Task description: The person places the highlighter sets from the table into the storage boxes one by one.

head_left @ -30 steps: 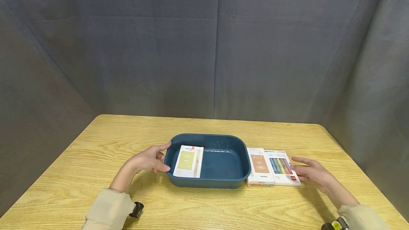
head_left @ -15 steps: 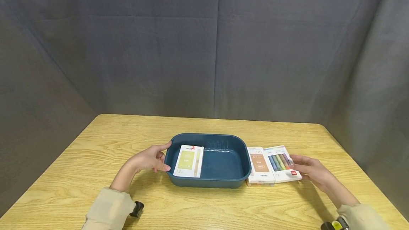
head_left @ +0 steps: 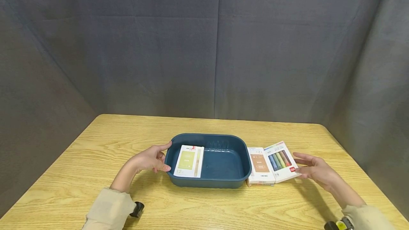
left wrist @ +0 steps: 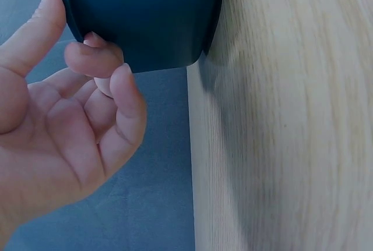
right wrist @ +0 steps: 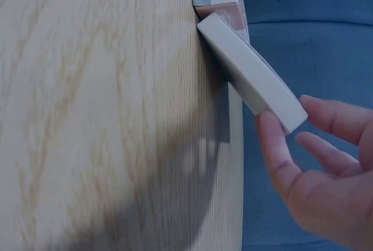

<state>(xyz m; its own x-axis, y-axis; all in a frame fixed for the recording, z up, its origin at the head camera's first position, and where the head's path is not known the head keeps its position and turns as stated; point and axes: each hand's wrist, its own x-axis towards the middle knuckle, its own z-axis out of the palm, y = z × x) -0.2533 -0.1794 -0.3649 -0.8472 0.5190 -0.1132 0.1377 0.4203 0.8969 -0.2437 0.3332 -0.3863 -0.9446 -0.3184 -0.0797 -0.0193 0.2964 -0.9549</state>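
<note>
A dark blue rectangular tub point(head_left: 223, 164) stands mid-table in the head view. My left hand point(head_left: 150, 159) grips its left end, thumb and a finger at the rim; the left wrist view shows other fingers curled below the wall. Inside the tub's left half lies a white box with a yellow-green panel point(head_left: 187, 161). At the right, my right hand point(head_left: 317, 173) pinches the raised edge of a white pen box point(head_left: 281, 162), whose window shows several coloured pens. That box point(right wrist: 256, 73) leans, its lower edge against a white box with an orange panel point(head_left: 260, 164).
The orange-panelled box lies flat, right against the tub's right end. Beneath everything is a wood-grain table point(head_left: 204, 208). Grey curtains point(head_left: 159, 63) hang behind it and along both sides.
The pen box lay flat; its right edge has come up and it has turned and tilted towards the left, with my right hand at that edge. The left hand and the tub hold still.
</note>
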